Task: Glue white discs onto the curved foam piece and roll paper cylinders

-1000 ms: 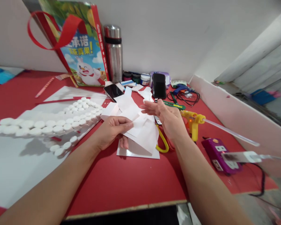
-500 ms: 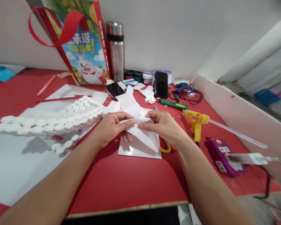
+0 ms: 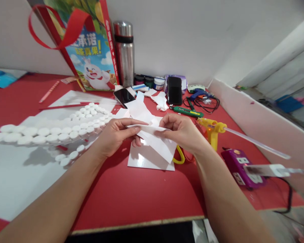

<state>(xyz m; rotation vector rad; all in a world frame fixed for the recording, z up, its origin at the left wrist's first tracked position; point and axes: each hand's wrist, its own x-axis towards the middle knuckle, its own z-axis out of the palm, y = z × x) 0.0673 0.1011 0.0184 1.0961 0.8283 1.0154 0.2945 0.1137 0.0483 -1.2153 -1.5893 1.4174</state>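
Observation:
Between my hands is a folded piece of white paper (image 3: pixel 158 141), its top edge creased and a flap hanging toward the lower right. My left hand (image 3: pixel 119 135) pinches the paper's left end between thumb and fingers. At the right part of the fold, my right hand (image 3: pixel 179 131) grips it with the thumb in front and the fingers curled. Below the held paper lies a glossy white sheet (image 3: pixel 144 160) on the red table (image 3: pixel 142 195). Yellow scissor handles (image 3: pixel 178 157) show just beside the paper's right edge. More white paper (image 3: pixel 138 109) lies behind my hands.
On the left stands a structure of white round pieces (image 3: pixel 53 133). A yellow glue gun (image 3: pixel 212 131), a purple box (image 3: pixel 240 168) and a green cutter (image 3: pixel 187 111) are right. Behind are a steel bottle (image 3: pixel 125 57), a colourful bag (image 3: pixel 91 57) and phones (image 3: pixel 174 91).
My left hand has shifted slightly left along the fold and my right hand slightly right. The held paper's flap has swung a little to the right.

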